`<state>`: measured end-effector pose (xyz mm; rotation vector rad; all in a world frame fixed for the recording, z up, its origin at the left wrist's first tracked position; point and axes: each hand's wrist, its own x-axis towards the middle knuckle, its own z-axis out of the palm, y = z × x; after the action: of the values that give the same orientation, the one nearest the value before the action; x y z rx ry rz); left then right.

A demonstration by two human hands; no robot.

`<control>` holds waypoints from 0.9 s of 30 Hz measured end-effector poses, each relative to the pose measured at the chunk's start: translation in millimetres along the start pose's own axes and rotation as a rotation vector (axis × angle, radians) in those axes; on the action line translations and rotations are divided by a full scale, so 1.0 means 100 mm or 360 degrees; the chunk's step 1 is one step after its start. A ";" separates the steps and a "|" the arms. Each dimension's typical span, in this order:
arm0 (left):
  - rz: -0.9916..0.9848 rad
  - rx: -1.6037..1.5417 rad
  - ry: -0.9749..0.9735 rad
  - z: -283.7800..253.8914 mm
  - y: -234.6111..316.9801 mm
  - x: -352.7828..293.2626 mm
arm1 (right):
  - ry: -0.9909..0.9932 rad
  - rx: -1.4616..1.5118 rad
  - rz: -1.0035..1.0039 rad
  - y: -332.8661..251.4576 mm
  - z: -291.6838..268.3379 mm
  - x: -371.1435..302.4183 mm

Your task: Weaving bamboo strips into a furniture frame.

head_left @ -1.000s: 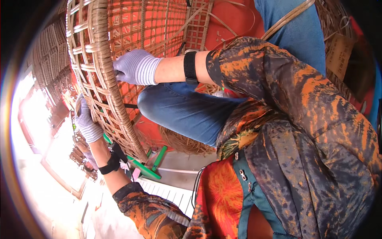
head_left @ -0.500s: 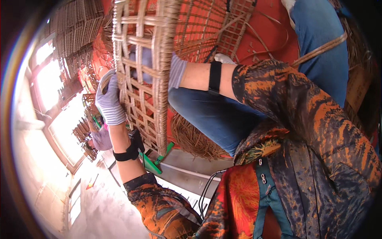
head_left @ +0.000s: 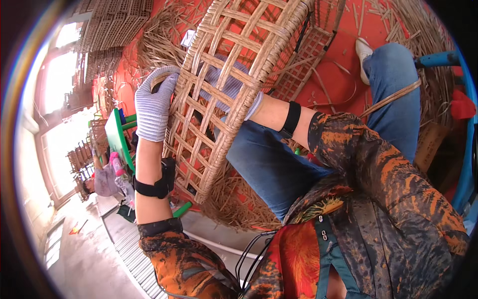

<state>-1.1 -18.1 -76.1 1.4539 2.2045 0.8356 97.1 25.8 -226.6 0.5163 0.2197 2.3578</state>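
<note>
While both hands work at it, one large open-weave basket (head_left: 234, 65) stands tilted over the person's lap, its thick bound rim running down from upper right to lower middle. Two hands, each in a pale striped knit glove.

Left hand (head_left: 153, 107): on the outside of the basket wall, at its left edge. Fingers curled over and closed around a curved cane at that edge; palm flat against the lattice. One black band on the wrist below the glove.

Right hand (head_left: 226, 82): inside the basket, seen only through the gaps in the weave. Glove lies against the inner side of the wall. Lattice bars cover the fingers, so whether they are closed or spread cannot be told. One black band on this forearm too, just outside the rim.

Around it: one more lattice panel (head_left: 306, 55) behind the basket, lying on the red floor (head_left: 343, 65). Loose cane strips and shavings scattered across that floor, too many to count. Stacks of woven pieces (head_left: 112, 25) at upper left, count unclear. One green stool (head_left: 118, 137) just left of the left wrist. Another person (head_left: 102, 179) sits low at far left, well apart.
</note>
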 end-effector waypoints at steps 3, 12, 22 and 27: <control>-0.0102 -0.0116 -0.0069 0.00 0.01 -0.01 | -0.0027 -0.0114 0.0037 -0.07 0.06 -0.05; -0.0005 -0.0028 -0.0055 0.07 0.12 -0.02 | 0.0160 -0.0109 0.0075 -0.21 0.02 -0.15; -0.0090 -0.0184 -0.0078 0.03 0.03 -0.11 | 0.0078 -0.0809 0.0043 -0.30 0.18 -0.11; -0.0115 -0.0219 -0.0062 0.06 -0.04 -0.16 | -0.0008 -0.1500 -0.0037 -0.39 0.14 -0.07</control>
<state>5.8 -32.0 -83.1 1.3074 2.1133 0.9076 131.5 50.0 -228.0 0.0486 -0.8459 2.1252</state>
